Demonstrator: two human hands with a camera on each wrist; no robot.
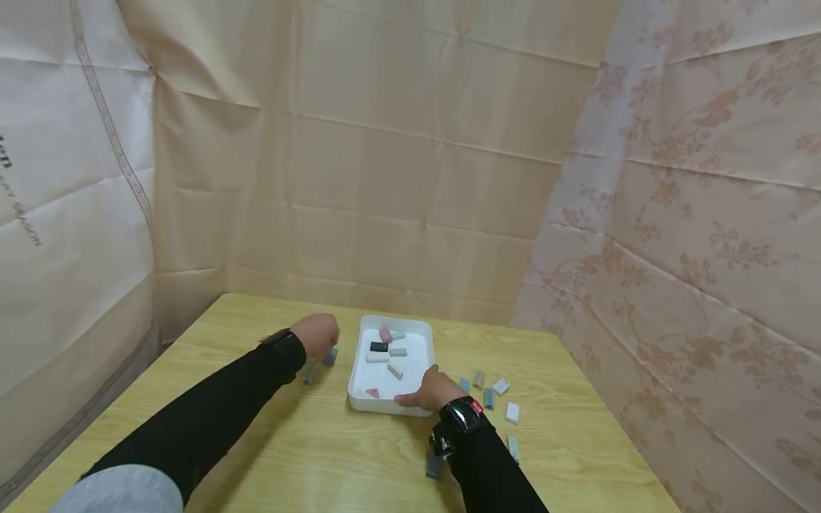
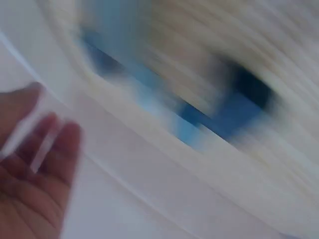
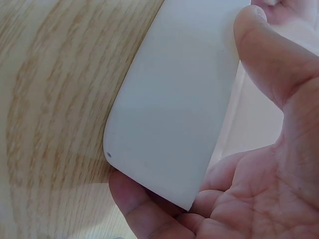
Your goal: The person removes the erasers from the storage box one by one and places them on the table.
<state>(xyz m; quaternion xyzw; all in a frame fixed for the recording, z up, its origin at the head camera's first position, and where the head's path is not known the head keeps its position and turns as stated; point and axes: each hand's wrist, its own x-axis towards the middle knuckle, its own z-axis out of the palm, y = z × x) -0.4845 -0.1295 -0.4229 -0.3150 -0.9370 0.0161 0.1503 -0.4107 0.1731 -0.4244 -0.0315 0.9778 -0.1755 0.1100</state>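
Observation:
My right hand (image 1: pixel 438 388) grips the near right corner of a white tray (image 1: pixel 352 381). In the right wrist view its thumb (image 3: pixel 259 50) lies at the rim and its fingers (image 3: pixel 134 199) curl around the outer wall. Inside the tray lie several small eraser-like blocks, among them a black block (image 1: pixel 379 347), a white block (image 1: pixel 377 358) and a pink block (image 1: pixel 385 334). Left of the tray, my left hand (image 1: pixel 318 335) hovers by a blue-grey block (image 1: pixel 330 357) and a grey block (image 1: pixel 309 371). Its fingers look loosely bent and hold nothing in the blurred left wrist view.
Right of the tray, several blocks lie scattered on the wooden table (image 1: pixel 321 456), including a blue block (image 1: pixel 489 398) and a white block (image 1: pixel 512 412). A dark grey block (image 1: pixel 434 467) sits beside my right forearm. Hanging cloth (image 1: pixel 398 178) surrounds the table's back and sides.

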